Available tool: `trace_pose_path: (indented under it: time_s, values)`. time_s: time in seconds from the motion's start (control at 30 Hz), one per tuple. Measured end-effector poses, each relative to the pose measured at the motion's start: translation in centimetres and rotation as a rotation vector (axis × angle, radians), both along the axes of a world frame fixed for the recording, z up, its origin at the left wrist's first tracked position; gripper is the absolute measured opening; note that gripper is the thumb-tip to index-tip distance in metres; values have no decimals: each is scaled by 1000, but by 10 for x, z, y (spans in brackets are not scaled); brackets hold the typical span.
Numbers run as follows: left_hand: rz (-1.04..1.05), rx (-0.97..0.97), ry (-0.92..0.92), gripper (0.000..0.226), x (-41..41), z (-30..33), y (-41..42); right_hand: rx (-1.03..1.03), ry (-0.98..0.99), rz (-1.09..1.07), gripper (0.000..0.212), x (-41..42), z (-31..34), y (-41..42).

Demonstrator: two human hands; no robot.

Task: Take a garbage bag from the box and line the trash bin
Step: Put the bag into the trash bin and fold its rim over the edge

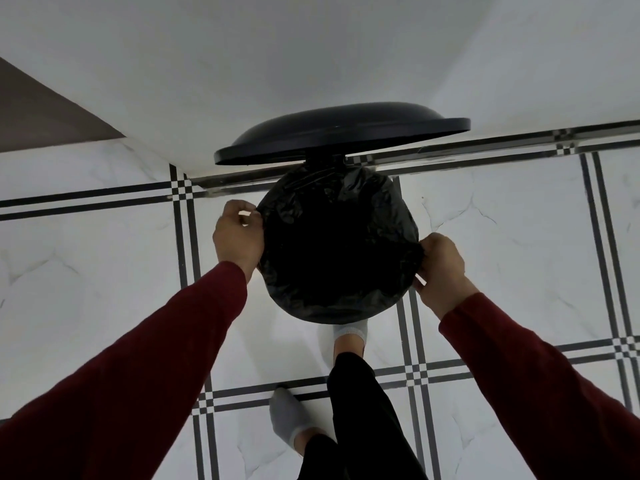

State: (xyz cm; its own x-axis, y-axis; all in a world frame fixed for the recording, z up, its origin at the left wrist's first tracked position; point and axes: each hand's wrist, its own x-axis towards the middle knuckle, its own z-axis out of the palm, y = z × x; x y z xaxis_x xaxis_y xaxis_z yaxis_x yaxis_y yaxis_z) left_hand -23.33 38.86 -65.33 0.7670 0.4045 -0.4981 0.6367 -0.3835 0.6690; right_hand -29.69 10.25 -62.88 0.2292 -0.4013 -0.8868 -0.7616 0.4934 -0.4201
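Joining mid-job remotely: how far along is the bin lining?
Done: the black garbage bag is out and spread over the bin's mouth, lid raised. In hand: left hand and right hand each pinch the bag's edge at opposite sides. Left: settling the edge around the rim and closing the lid.

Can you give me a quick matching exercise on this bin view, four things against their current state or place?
Things:
1. lid
2. garbage bag
3. left hand
4. grey-socked foot

States or places:
A. pinches the bag's edge on the left side of the bin
B. raised open, standing up behind the bin
C. draped over the bin's mouth, black and crinkled
D. at the near base of the bin, toes hidden under it

Pairs: 1-B, 2-C, 3-A, 4-D. The right hand grips the bag's edge on the opposite side.
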Motion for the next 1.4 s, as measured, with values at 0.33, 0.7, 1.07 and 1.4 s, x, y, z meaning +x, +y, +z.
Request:
trace_pose_path:
  time_s: [0.33, 0.7, 1.07, 1.4]
  values:
    - [-44, -262, 133, 23, 17, -2, 6, 158, 76, -40, 8, 7, 13, 7]
    - [-181, -89, 124, 30, 29, -6, -1, 202, 260, 60, 31, 17, 11, 7]
    - [-363, 68, -157, 37, 40, 7, -11, -999, -382, 749, 29, 28, 8, 21]
    - [-563, 58, -92, 26, 65, -4, -22, -710, -193, 1486, 31, 141, -33, 27]
